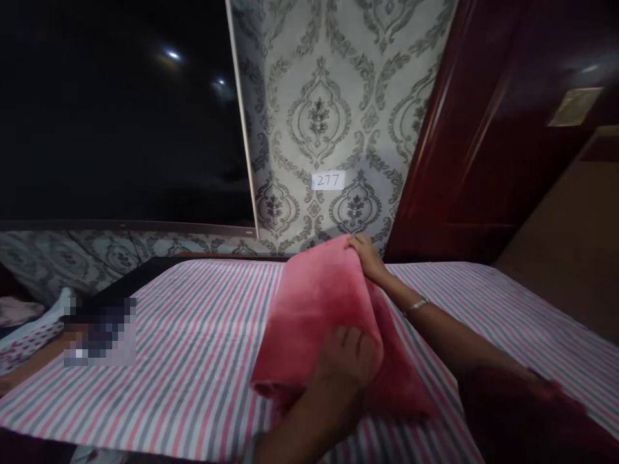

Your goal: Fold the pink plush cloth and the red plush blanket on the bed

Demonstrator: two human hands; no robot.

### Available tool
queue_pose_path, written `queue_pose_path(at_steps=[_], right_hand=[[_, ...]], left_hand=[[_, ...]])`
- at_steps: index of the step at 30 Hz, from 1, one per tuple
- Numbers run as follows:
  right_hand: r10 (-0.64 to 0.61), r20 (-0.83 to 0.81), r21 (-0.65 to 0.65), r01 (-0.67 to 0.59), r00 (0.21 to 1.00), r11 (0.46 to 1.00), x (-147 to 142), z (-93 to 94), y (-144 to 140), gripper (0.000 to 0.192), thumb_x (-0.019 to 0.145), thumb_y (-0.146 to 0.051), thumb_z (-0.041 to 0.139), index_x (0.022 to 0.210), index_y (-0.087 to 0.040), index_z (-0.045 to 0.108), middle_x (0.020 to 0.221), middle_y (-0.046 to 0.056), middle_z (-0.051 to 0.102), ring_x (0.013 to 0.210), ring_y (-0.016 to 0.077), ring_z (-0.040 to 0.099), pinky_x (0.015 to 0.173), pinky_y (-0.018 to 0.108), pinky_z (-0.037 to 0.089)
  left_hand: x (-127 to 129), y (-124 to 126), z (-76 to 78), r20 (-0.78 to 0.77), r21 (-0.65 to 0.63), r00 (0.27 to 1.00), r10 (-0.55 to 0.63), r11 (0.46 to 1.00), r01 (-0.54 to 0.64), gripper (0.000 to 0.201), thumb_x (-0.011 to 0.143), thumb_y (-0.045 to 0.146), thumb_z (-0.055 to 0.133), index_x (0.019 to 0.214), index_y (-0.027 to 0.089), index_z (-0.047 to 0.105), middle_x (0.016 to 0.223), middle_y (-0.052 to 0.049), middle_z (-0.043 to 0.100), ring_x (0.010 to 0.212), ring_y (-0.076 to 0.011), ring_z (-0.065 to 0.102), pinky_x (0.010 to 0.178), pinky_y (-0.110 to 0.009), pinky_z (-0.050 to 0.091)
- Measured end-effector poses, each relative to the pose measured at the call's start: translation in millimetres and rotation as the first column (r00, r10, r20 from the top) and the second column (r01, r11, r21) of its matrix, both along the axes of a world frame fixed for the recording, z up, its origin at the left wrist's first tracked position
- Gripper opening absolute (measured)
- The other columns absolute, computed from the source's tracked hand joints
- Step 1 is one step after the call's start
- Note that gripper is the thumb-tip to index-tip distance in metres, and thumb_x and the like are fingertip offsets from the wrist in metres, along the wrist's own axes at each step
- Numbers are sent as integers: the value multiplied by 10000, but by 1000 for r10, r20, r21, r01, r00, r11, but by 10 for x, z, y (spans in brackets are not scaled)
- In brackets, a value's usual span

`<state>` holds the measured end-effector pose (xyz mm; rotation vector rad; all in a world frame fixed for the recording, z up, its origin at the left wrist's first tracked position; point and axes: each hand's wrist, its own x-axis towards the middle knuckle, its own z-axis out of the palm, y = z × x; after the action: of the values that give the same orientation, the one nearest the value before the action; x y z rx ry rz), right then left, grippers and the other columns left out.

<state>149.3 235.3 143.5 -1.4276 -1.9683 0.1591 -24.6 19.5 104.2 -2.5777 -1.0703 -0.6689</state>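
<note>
While the folded red cloth (309, 296) lies on the striped cover (193, 335), stretching from about the table's far edge toward its near edge, the right hand (367, 256) reaches forward, its forearm slanting in from the near right corner. Its fingers are clamped on the cloth's far right corner, the wrist ringed by a bracelet (416, 306). The left hand (349, 354), coming from the near edge, rests palm down on the cloth's right side, fingers pointing away; whether they grip any fabric, I cannot tell.
</note>
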Motion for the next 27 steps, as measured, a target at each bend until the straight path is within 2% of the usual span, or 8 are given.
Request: queue_pose_path(at_steps=[2,4,7,10,14,20,24,27], right_hand=[[-45,-26,-85,43,999,996,342,-375,-193,366,869,-135,438,1125,-167,697,1239,107,629,1214,258,518,1067,380,403],[-79,-53,-156,70,995,985,550,-651,-333,447,845,-114,425,1209,-173,676,1191,96,675,1133,241,599,1012,374,460],[-135,-116,-235,105,984,966,640,-833,-394,534,899,-156,353,1382,-194,577,1174,77,712,1088,228,656,966,394,504],[-157,-187,-287,99,970,953,548,-824,-317,527,953,-280,367,1450,-198,521,1294,91,678,1165,226,643,994,390,498],[-143,-263,-308,57,954,950,357,-691,-139,601,865,-257,554,1458,-170,512,1418,93,600,1259,216,591,1052,327,457],[-168,-327,-290,70,930,954,420,-506,44,663,816,-143,552,1474,-210,493,1457,30,571,1310,205,545,1096,317,418],[-229,-340,-355,101,912,930,575,-673,-47,660,794,-111,568,1447,-195,525,1437,76,587,1303,236,557,1107,368,409],[-244,-371,-382,92,896,919,636,-837,-135,631,851,-149,537,1479,-170,477,1466,106,557,1312,214,552,1103,356,408]], left_hand=[[310,28,-247,-69,-111,997,-32,994,25,324,858,101,478,1080,236,671,941,-88,674,829,-257,618,725,-399,519],[451,37,-439,-45,-142,998,-47,989,40,317,837,82,489,1059,220,670,966,-100,667,850,-265,618,744,-412,522],[420,-1,-562,87,-200,996,7,980,10,374,783,38,506,1090,207,638,1045,-94,654,923,-256,609,808,-403,530],[285,-43,-564,149,-247,986,69,969,-30,478,692,44,568,1153,167,602,1122,-108,642,1010,-279,585,894,-438,519],[224,2,-490,122,-210,990,76,976,-49,358,719,26,542,1040,158,632,1072,-106,660,980,-276,583,869,-442,510],[540,173,-271,28,-127,997,66,990,-62,289,827,55,514,1072,148,636,1126,-131,649,1018,-285,579,890,-452,502],[788,176,-478,-149,-160,988,39,985,-63,218,886,86,501,1028,127,661,1037,-138,673,974,-285,617,851,-449,518],[842,110,-673,-162,-125,986,38,990,-59,272,905,93,480,1113,102,656,1116,-173,678,1045,-300,624,888,-468,514]])
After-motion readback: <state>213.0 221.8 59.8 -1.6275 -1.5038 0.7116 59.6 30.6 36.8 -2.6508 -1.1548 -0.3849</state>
